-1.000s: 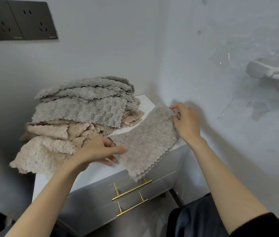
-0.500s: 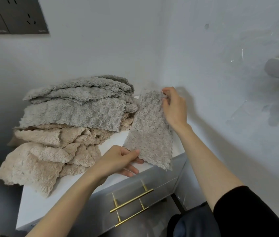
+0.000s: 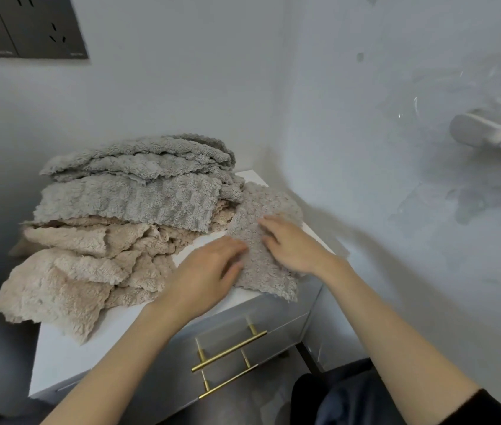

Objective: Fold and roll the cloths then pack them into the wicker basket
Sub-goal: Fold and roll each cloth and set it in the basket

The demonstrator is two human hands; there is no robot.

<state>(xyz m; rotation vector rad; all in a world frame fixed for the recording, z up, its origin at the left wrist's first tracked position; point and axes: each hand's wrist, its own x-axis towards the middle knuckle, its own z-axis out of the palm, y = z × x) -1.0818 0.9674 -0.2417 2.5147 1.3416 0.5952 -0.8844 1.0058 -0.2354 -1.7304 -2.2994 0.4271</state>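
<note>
1. Nearest the camera, a dark sleeve [image 3: 482,409] covers the upper end of the right forearm. Dark trousers [image 3: 350,394] show beside it.
2. Two gold bar handles [image 3: 229,351] run across the grey drawer fronts of a cabinet, one above the other.
3. The cabinet's white tabletop [image 3: 68,357] carries all the cloths.
4. The left hand [image 3: 209,271] lies palm down at the near left edge of a single grey cloth [image 3: 269,204]. Its fingers are stretched out and loose, resting on the fabric without gripping it. The hand is slightly blurred.
5. The right hand [image 3: 292,243] is just beside it, palm down on the middle of the same cloth. Its fingers are straight and a little spread, pressing flat and grasping nothing.
6. The grey cloth lies spread on the right end of the tabletop. Its near edge hangs a little over the front above the drawers, and its far left side touches the pile.
7. The pile fills the left of the tabletop. Crumpled beige cloths [image 3: 59,280] lie at the bottom and spill over the left edge, with folded grey cloths [image 3: 138,182] stacked on top.
8. Dark wall sockets [image 3: 28,26] sit high on the far wall. A white fitting [image 3: 494,139], blurred, sticks out from the right wall.
</note>
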